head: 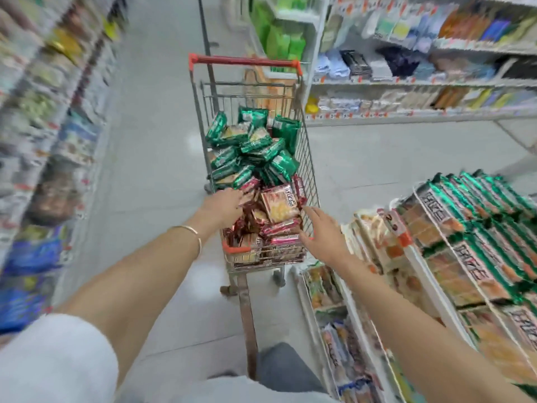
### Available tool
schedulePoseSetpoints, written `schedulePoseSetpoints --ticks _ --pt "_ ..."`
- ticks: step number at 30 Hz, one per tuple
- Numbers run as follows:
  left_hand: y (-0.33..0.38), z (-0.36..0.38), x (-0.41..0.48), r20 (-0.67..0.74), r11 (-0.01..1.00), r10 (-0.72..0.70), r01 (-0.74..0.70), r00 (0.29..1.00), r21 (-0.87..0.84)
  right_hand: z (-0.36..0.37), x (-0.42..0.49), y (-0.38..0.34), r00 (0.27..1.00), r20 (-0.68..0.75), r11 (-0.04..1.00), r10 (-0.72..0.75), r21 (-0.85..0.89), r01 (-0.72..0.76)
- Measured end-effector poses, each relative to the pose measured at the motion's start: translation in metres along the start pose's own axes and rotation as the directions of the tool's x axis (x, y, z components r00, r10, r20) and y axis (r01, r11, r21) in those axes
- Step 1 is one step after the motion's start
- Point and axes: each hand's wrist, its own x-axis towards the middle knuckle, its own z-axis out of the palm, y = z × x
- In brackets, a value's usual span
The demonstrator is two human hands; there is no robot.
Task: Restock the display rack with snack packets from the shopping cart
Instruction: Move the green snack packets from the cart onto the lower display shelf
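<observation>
A wire shopping cart (308, 158) with a red handle stands in the aisle ahead of me. Its far half holds several green snack packets (255, 146) and its near half several red snack packets (280, 206). My left hand (225, 206) reaches into the cart, fingers resting on the red packets at the left side; the image is too blurred to show a firm grip. My right hand (322, 232) hovers open at the cart's right rim, fingers spread, holding nothing. The display rack (418, 266) at my right carries rows of green packets (476, 228).
Stocked shelves line the aisle on the left (46, 141) and at the far right (421, 82). Lower tiers of the display rack hold other packets (343, 344). Grey floor (151, 141) runs left of the cart. My leg (279, 370) is just behind the cart.
</observation>
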Motion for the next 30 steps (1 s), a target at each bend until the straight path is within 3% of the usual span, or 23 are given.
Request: schedulePoseSetpoints --ticks 9,16,18,20,21,23,25,27,30 --pt "-0.069 -0.029 0.06 -0.009 0.919 -0.31 0.297 0.951 -0.258 0.025 0.14 0.007 0.976 0.219 0.995 -0.013 0.098 -0.009" --pt "-0.085 -0.057 0.125 -0.038 0.739 -0.526 0.435 0.85 -0.515 0.008 0.295 -0.009 0.96 0.277 0.931 0.047 0.337 -0.143" --pt "-0.085 -0.065 0.139 -0.044 0.685 -0.573 0.449 0.818 -0.573 0.004 0.342 -0.027 0.932 0.333 0.828 0.141 0.477 -0.295" --pt "-0.085 -0.072 0.148 -0.034 0.639 -0.604 0.458 0.796 -0.618 0.007 0.38 -0.045 0.863 0.46 0.602 0.211 0.634 -0.485" --pt "-0.086 -0.075 0.152 -0.028 0.621 -0.613 0.459 0.79 -0.635 0.011 0.396 -0.053 0.83 0.515 0.503 0.213 0.671 -0.545" --pt "-0.087 -0.081 0.16 -0.009 0.576 -0.632 0.461 0.775 -0.675 0.023 0.419 -0.064 0.78 0.572 0.424 0.255 0.659 -0.622" --pt "-0.088 -0.086 0.168 0.017 0.52 -0.655 0.467 0.756 -0.715 0.039 0.436 -0.068 0.749 0.589 0.485 0.303 0.581 -0.653" --pt "-0.088 -0.089 0.176 0.038 0.471 -0.672 0.467 0.739 -0.748 0.056 0.451 -0.066 0.767 0.563 0.595 0.308 0.514 -0.617" --pt "-0.083 -0.091 0.19 0.086 0.39 -0.679 0.457 0.729 -0.8 0.065 0.466 -0.054 0.799 0.522 0.664 0.299 0.488 -0.567"
